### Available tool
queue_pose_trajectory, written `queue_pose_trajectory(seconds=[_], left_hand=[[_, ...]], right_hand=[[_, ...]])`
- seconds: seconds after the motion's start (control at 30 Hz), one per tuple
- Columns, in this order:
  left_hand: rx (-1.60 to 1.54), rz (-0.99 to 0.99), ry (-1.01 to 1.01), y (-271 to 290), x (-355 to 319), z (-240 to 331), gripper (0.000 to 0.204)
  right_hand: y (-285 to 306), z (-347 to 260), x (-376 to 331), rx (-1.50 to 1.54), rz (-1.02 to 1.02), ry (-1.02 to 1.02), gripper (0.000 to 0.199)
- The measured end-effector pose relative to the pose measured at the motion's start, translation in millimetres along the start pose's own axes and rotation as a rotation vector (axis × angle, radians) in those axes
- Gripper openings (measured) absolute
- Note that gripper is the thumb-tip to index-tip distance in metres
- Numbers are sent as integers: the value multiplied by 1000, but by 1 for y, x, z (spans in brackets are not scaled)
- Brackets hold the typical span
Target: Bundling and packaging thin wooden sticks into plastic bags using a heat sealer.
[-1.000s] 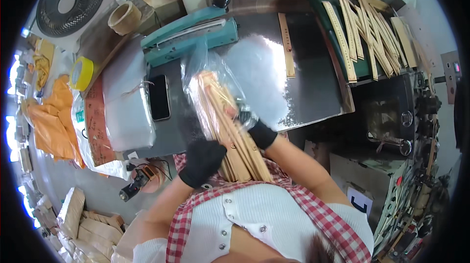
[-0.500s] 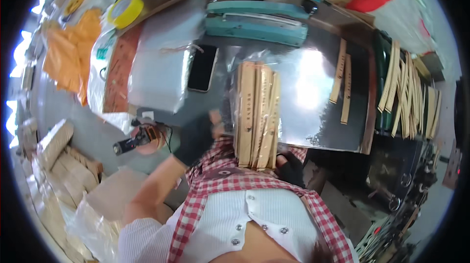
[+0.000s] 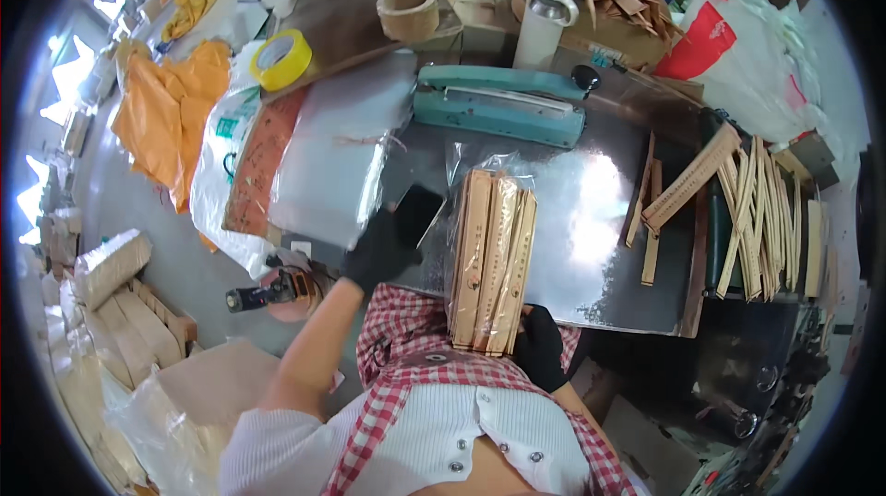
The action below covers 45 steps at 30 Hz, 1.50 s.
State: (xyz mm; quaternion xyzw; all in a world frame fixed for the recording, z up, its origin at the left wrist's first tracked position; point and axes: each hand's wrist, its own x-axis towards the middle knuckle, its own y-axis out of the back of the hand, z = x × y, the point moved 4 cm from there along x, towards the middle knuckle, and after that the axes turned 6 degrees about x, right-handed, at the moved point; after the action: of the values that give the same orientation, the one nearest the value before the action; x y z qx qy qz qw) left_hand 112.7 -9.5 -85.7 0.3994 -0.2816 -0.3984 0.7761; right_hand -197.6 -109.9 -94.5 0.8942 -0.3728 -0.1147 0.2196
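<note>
Head view, right hand: we see our black-gloved right hand closed around the lower end of a clear bag of wooden slats, at the near edge of the bench.
Head view, bag: it stands on end against our checked apron, its top leaning out over the shiny metal sheet; the loose plastic mouth reaches toward the teal heat sealer.
Head view, left hand: our gloved left hand rests with fingers curled on a dark phone, just left of the bag; we cannot tell whether it grips it.
Head view, open room: a bare stretch of metal lies right of the bag, bright with glare, up to two loose slats.
Head view, right edge: a fan of long wooden strips crowds the far right side.
Head view, left edge: a stack of clear plastic bags overhangs the bench's left side, with a yellow tape roll behind.
Head view, back edge: the sealer, a white flask and a cardboard tape core line the rear.
</note>
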Motion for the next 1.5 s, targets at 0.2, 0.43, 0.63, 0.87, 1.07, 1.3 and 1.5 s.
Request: queue_pose_trajectory(seconds=[0.2,0.43,0.63,0.87,1.07,1.3,1.5], left_hand=[[-726,87,401,76,44,-31,32],[259,272,259,159,230,-39,57],[146,662,-206,61,122,-42,54],[-102,-76,-357,-31,-43,80,62],[-226,-67,-154,-49,-74,74,31],[-62,65,-118,-69,-99,48,22],[-98,-280,59,-32,-149,44,20]], right_hand=[[-7,8,7,-31,74,71,11],[1,-9,9,-69,-15,70,15],[-13,15,-7,-119,83,28,21],[-3,-5,17,-127,-63,111,14],[-20,-10,22,45,9,-102,22],[-13,-3,0,-285,47,219,27],[6,16,-50,-297,-45,246,23]])
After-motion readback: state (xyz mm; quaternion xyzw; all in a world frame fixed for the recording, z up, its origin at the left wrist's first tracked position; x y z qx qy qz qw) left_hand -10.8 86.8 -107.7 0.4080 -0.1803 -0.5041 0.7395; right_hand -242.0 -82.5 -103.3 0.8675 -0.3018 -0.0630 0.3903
